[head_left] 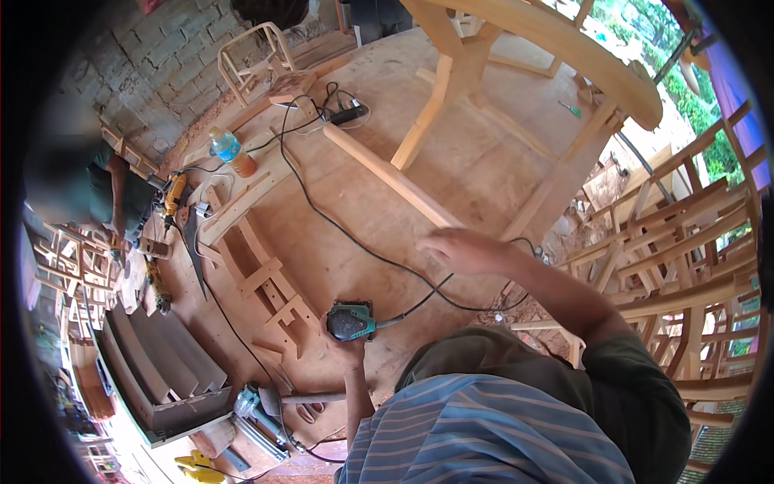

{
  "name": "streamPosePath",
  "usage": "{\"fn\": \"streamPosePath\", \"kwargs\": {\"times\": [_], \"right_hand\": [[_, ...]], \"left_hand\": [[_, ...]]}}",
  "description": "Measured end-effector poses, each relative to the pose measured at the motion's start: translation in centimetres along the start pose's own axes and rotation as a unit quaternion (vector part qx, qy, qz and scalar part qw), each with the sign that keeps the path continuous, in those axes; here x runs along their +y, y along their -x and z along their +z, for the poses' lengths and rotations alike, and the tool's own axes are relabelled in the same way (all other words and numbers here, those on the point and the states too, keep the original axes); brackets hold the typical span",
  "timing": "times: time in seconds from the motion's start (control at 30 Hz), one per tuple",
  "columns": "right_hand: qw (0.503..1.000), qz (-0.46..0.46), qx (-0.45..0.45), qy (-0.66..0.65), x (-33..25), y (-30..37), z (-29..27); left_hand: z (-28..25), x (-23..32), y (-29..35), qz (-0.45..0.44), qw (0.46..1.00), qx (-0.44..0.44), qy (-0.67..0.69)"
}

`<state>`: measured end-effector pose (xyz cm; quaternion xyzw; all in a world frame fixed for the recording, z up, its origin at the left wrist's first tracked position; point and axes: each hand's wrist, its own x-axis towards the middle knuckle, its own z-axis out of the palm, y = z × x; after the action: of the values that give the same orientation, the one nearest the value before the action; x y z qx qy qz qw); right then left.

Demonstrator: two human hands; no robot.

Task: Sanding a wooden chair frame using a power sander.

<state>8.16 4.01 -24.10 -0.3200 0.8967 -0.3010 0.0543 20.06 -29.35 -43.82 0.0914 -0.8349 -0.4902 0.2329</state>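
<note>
My left hand [345, 348] is wrapped round a green and black electric palm sander [351, 320] at the front of the worktable, just right of some slotted wooden pieces. My right hand [468, 252] is closed at the near end of a pale wooden bar [387, 174], its fingers curled and partly hidden. That bar meets a leg of a large wooden chair frame [463, 68], which stands on the table and reaches past the top of the view. The sander's black cord [407, 273] loops across the table between my hands.
A bottle [231, 151] and a power strip [348, 111] sit farther back. At left lie a yellow drill [172, 199], slotted wooden pieces [270, 282], curved dark boards [161, 363] and a nail gun [256, 410]. Another person's arm [118, 189] works there. Wooden frames [685, 266] crowd the right.
</note>
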Motion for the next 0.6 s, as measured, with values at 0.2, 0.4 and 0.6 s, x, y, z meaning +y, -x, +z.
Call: {"fn": "streamPosePath", "kwargs": {"times": [0.2, 0.4, 0.6], "right_hand": [[0.993, 0.097, 0.061, 0.027, 5.8, 13.5, 7.2], [0.96, 0.256, 0.046, 0.105, 6.9, 19.7, 8.9], [0.95, 0.296, -0.093, -0.046, 6.1, 20.5, 9.9]], "left_hand": [[-1.7, 0.5, -1.0, 0.188, 0.961, -0.051, -0.198], [-1.9, 4.1, -3.9, 0.184, 0.952, -0.129, -0.209], [-4.2, 5.3, -8.5, 0.15, 0.91, -0.295, -0.249]]}}
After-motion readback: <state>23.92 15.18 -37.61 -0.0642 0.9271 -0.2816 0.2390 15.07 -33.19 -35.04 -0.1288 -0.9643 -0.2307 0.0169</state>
